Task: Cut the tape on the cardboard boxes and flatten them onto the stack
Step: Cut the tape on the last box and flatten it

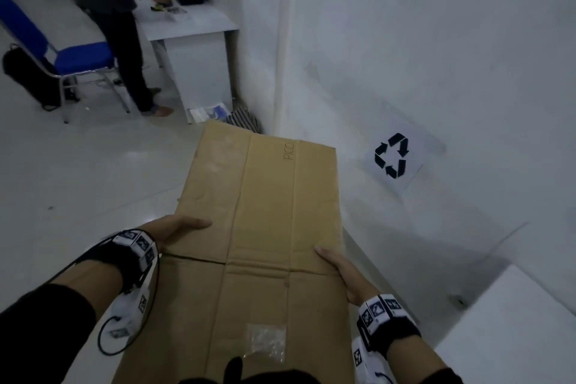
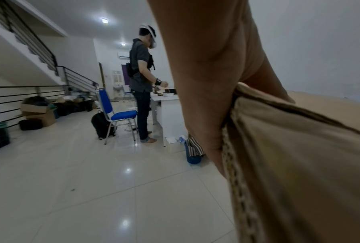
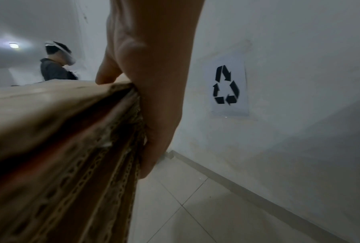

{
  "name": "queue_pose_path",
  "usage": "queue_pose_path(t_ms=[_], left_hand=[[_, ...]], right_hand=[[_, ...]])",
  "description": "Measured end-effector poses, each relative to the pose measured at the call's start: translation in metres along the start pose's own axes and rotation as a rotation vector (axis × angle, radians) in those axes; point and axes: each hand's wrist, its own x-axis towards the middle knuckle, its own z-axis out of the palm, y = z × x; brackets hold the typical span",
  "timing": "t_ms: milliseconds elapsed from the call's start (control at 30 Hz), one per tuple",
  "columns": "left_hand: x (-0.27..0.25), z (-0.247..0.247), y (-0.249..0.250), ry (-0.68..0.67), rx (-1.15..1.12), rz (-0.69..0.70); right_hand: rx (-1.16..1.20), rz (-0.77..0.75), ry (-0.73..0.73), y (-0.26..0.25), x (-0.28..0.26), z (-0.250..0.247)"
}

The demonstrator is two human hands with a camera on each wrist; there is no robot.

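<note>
A: What filled the view?

B: The flattened cardboard box (image 1: 265,227), held out level above the tiled floor (image 1: 93,181), near the wall with the recycling sign (image 1: 393,155). No stack showed in any view.

A: And the room behind?

B: A second person (image 1: 115,9) stood at a white desk (image 1: 193,28), a blue chair (image 1: 78,56) just beside them, well apart from the box.

A: The hands?

B: The left hand (image 1: 174,227) clamped the box's left edge, thumb on top. The right hand (image 1: 339,274) gripped the right edge the same way; from the right wrist the layered edge (image 3: 112,131) sat in its curled fingers (image 3: 154,148).

A: What could have gone wrong?

B: My guess: the panel was creased across the middle, so the far half might sag or fold. The layers could also fan apart on release, leaving it not lying flat. A scrap of clear tape (image 1: 266,341) clung near the body.
</note>
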Motion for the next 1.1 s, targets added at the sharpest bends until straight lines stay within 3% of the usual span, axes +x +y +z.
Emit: queue_pose_path(t_ms=[200,533,800,1100], left_hand=[[0.094,0.027,0.068,-0.146,0.246,-0.019],[0.288,0.053,0.114,-0.471,0.581,-0.135],[0.401,0.079,0.063,-0.588,0.668,-0.237],[0.552,0.128,-0.053,-0.623,0.683,-0.299]], right_hand=[[0.172,0.0,0.227,0.013,0.026,-0.011],[0.481,0.122,0.552,0.066,0.094,0.034],[0.654,0.259,0.693,0.137,0.173,0.046],[0.644,0.212,0.805,0.254,0.296,-0.004]])
